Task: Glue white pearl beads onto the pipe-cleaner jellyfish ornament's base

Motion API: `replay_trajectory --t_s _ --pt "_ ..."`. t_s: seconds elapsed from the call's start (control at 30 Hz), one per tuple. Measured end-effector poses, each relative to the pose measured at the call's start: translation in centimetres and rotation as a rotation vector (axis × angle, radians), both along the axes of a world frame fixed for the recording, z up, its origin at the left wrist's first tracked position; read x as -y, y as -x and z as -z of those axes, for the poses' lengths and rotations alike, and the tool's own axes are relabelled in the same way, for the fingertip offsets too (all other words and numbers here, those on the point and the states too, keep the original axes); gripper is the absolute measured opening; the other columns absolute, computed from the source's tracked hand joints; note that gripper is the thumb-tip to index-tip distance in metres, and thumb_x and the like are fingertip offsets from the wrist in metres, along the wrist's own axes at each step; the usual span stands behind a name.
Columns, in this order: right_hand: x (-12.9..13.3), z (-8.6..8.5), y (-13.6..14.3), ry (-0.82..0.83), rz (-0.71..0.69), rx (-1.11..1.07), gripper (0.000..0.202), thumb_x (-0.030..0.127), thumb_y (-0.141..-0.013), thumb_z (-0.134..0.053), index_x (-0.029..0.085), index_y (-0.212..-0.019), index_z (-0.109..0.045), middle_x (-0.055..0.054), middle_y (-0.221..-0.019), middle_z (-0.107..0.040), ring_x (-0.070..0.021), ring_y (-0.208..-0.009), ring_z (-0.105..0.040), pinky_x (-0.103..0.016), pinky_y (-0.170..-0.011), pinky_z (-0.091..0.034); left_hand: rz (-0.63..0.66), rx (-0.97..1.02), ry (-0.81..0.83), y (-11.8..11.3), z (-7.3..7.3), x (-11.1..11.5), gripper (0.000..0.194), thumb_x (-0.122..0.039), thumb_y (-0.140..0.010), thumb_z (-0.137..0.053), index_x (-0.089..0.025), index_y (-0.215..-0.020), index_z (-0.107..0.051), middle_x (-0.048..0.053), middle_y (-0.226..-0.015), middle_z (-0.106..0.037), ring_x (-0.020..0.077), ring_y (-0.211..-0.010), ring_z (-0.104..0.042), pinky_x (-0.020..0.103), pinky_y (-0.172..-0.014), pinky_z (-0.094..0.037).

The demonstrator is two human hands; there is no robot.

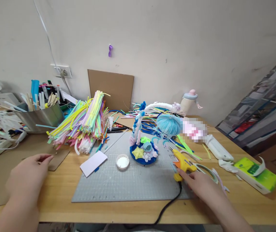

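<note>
I find the two hands on opposite sides of the mat (128,190). The left hand (29,175) is off its left side, over the cardboard (14,161), thumb and fingertips drawn together; whether they pinch anything small, I cannot tell. The right hand (201,182) is at the mat's right edge, its fingers against the glue gun (185,162); whether they close fully round it, I cannot tell from my feed.

Deciding relation: the glue gun lies over the mat's right part, directly ahead and slightly left of the right hand, which is much the nearer. Its barrel slants, nozzle to the far left, tail to the near right; the handle points toward the mat's near edge, where the cord (164,207) leaves it. The ornament (147,147) stands upright on the mat's far half, right of its middle, between the hands but closer to the right.

Condition noted: glue gun yellow, with an orange trigger. Ornament fuzzy, with a round dark-blue base bearing a yellow star (138,153) and flowers; a white arch (153,105), trimmed blue lower down, bends rightward above a pale-blue dome (169,125) with curled strands beneath.
</note>
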State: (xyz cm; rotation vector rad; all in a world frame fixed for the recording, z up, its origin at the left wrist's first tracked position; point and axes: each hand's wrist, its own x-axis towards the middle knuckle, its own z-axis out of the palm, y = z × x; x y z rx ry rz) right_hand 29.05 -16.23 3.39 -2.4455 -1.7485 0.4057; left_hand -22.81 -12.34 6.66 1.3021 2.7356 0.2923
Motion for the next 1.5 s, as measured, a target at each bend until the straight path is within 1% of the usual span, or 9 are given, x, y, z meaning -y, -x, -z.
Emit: replay_trajectory --t_s 0.17,0.33,0.47,0.6,0.87,1.07,1.23,1.4,1.5 --pt "-1.1 -0.2 0.3 0.168 0.062 -0.14 0.068 0.075 -0.077 -0.032 0.023 -0.038 -0.053 -0.005 -0.041 -0.06 -0.0207 -0.037 -0.057 -0.032 -0.043 -0.04 0.122 -0.225 -0.189 -3.0 0.6 0.8 0.056 -0.057 -0.087 -0.027 -0.015 -0.109 -0.058 0.015 -0.111 -0.058 0.0336 -0.106 -0.053 0.042 -0.082 -0.045" --pt "-1.6 0.3 0.0 0.201 0.11 -0.222 0.066 0.075 -0.077 -0.031 0.024 -0.039 -0.049 -0.005 -0.037 -0.059 -0.02 -0.032 -0.055 -0.03 -0.039 -0.038 0.615 -0.051 -0.527 -11.9 1.4 2.7 0.027 -0.036 -0.089 -0.04 -0.019 -0.101 -0.057 0.009 -0.101 -0.061 0.0243 -0.099 -0.056 0.035 -0.091 -0.042" --pt "-2.0 1.2 -0.2 0.167 0.135 -0.256 0.062 0.072 -0.078 -0.034 0.024 -0.042 -0.051 -0.004 -0.035 -0.058 -0.0202 -0.031 -0.054 -0.029 -0.037 -0.036 1.051 0.185 -0.221 -16.7 0.9 1.5 0.015 -0.027 -0.084 -0.051 -0.023 -0.092 -0.063 0.005 -0.099 -0.064 0.0218 -0.096 -0.057 0.032 -0.084 -0.043" --pt "-2.0 1.6 -0.3 0.074 0.146 -0.255 0.057 0.066 -0.076 -0.044 0.024 -0.038 -0.049 -0.002 -0.032 -0.053 -0.0196 -0.03 -0.051 -0.028 -0.037 -0.032 1.292 0.048 -0.032 -17.9 0.2 -0.7 0.015 -0.02 -0.073 -0.063 -0.022 -0.088 -0.065 0.005 -0.097 -0.063 0.0234 -0.095 -0.056 0.033 -0.08 -0.041" --pt "0.4 -1.0 -0.7 -0.302 0.228 -0.342 0.052 0.057 -0.068 -0.061 0.024 -0.036 -0.037 0.004 -0.03 -0.04 -0.0153 -0.035 -0.042 -0.029 -0.042 -0.025 1.295 -0.061 -0.049 -18.2 1.7 -0.9 0.023 -0.007 -0.08 -0.045 -0.019 -0.072 -0.063 0.008 -0.09 -0.061 0.0239 -0.088 -0.053 0.035 -0.075 -0.039" --pt "1.8 -0.8 -0.4 -0.52 0.32 -0.842 0.036 0.057 -0.064 -0.063 0.021 -0.064 -0.054 0.003 -0.052 -0.056 -0.0168 -0.042 -0.055 -0.03 -0.039 -0.046 1.277 -0.072 -0.07 -18.2 1.7 -0.8 0.025 -0.01 -0.084 -0.044 -0.019 -0.075 -0.064 0.009 -0.087 -0.061 0.0241 -0.087 -0.053 0.036 -0.076 -0.039" --pt "2.5 -0.9 -0.6 -0.709 0.381 -1.199 0.035 0.051 -0.065 -0.067 0.023 -0.085 -0.056 0.005 -0.065 -0.054 -0.0127 -0.047 -0.049 -0.026 -0.037 -0.045 1.274 -0.021 -0.085 -18.4 0.9 -0.7 0.013 -0.016 -0.08 -0.055 -0.02 -0.081 -0.067 0.007 -0.089 -0.063 0.024 -0.089 -0.055 0.035 -0.078 -0.041" --pt "2.9 -4.4 -3.0 -0.679 0.341 -1.486 0.024 0.041 -0.077 -0.055 0.024 -0.062 -0.049 0.004 -0.058 -0.041 -0.0096 -0.042 -0.043 -0.024 -0.033 -0.028 1.211 0.039 -0.163 -19.7 0.5 -0.5 0.031 -0.032 -0.081 -0.058 -0.023 -0.111 -0.061 0.007 -0.11 -0.061 0.024 -0.102 -0.053 0.036 -0.089 -0.04" --pt "2.0 -7.0 -4.6 -0.725 0.289 -1.591 0.026 0.035 -0.083 -0.045 0.023 -0.059 -0.045 0.006 -0.057 -0.036 -0.0071 -0.04 -0.038 -0.027 -0.036 -0.026 1.135 0.048 -0.194 -20.8 0.8 -0.7 0.034 -0.035 -0.082 -0.057 -0.02 -0.113 -0.06 0.009 -0.112 -0.059 0.026 -0.105 -0.052 0.038 -0.092 -0.039"
